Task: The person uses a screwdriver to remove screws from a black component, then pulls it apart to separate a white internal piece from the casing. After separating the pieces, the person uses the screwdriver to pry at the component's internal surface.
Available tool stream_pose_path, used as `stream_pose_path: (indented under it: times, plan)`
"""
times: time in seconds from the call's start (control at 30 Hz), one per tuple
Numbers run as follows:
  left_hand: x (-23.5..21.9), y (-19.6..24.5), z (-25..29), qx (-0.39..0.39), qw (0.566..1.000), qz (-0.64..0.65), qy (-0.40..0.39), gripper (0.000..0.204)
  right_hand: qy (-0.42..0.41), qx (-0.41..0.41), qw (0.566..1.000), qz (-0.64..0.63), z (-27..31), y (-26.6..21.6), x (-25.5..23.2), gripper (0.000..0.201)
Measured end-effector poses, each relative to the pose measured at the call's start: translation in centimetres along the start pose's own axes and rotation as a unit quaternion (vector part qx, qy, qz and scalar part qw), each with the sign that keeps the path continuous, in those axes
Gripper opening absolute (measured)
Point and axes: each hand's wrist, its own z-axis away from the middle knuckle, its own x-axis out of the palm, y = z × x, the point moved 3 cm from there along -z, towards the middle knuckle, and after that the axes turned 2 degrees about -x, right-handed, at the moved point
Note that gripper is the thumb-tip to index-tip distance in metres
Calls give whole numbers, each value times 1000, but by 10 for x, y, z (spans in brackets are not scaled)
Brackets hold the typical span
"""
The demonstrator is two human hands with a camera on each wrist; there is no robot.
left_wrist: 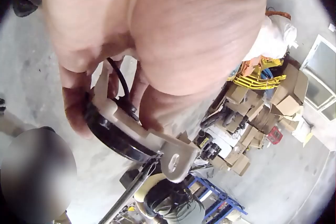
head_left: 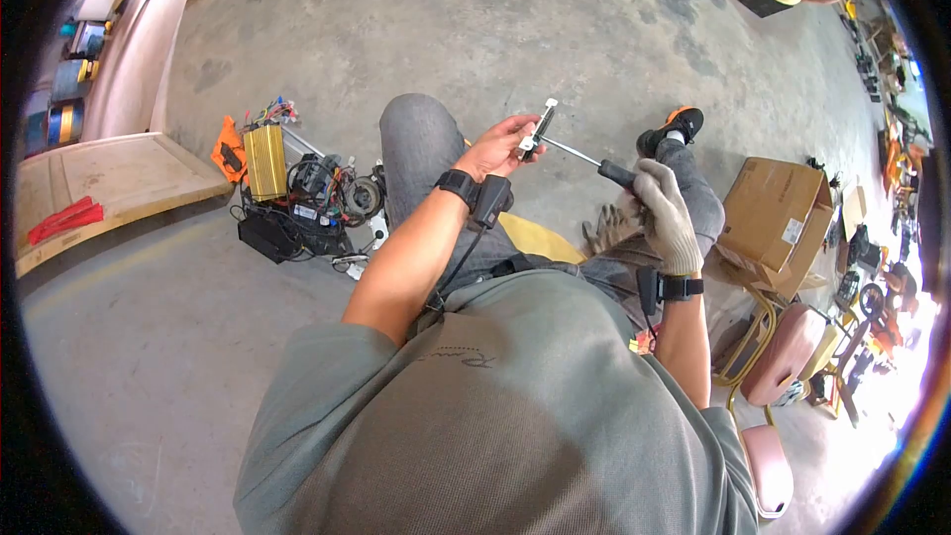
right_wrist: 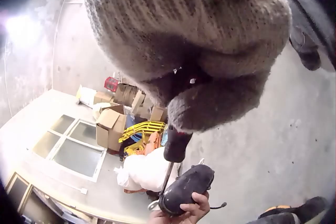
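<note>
My bare left hand [head_left: 492,151] holds a small black part with pale brackets out in front of my knees. In the left wrist view a pale bracket [left_wrist: 181,163] with a slotted tab runs along the black curved body [left_wrist: 118,137], and a thin black cable [left_wrist: 122,79] passes between the fingers. The right wrist view gives the part's other side, a rounded black housing [right_wrist: 189,187]. My right hand [head_left: 666,213], in a knitted glove, grips the dark handle of a screwdriver [head_left: 616,175]. Its long shaft points left, with the tip at the bracketed part.
Left of my knee on the concrete floor lies a heap of wired parts [head_left: 322,193] beside a gold metal box [head_left: 264,162]. A low wooden platform [head_left: 119,178] bears red pieces. On the right stands a cardboard box [head_left: 773,218]. A loose glove [head_left: 606,230] lies between my legs.
</note>
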Motion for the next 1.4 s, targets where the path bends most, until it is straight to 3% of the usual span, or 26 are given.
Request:
stream_pose_path:
  times: [0.17,0.27,0.37,0.53,0.77,0.83,1.03,1.13,1.27,1.4]
  plan:
    - [0,-1,0,6,1000,-3,7,39,-35,-12,999,-17,-2,9,0,42]
    - [2,1,1,5,1000,-10,9,38,17,-9,999,28,-4,4,-2,43]
    - [1,0,1,3,1000,-7,27,38,-51,23,998,-27,3,4,2,43]
    - [-2,-2,-2,14,1000,-16,8,37,-2,34,998,-46,-5,11,-2,47]
    - [-2,-2,-2,12,1000,-19,9,37,-42,8,998,-37,-1,9,-2,47]
    - [0,-1,-1,11,999,-31,15,36,3,36,999,-32,-3,6,-1,47]
    - [-2,-2,-1,20,1000,-15,-1,36,-35,26,998,-45,1,9,-1,49]
    - [1,0,1,13,1000,-26,10,36,-15,47,994,-93,-3,12,-1,46]
    - [-2,-2,-1,18,1000,-11,7,36,-39,14,998,-47,1,9,1,43]
    - [0,-1,0,17,1000,-22,7,35,-13,65,997,-37,2,3,4,42]
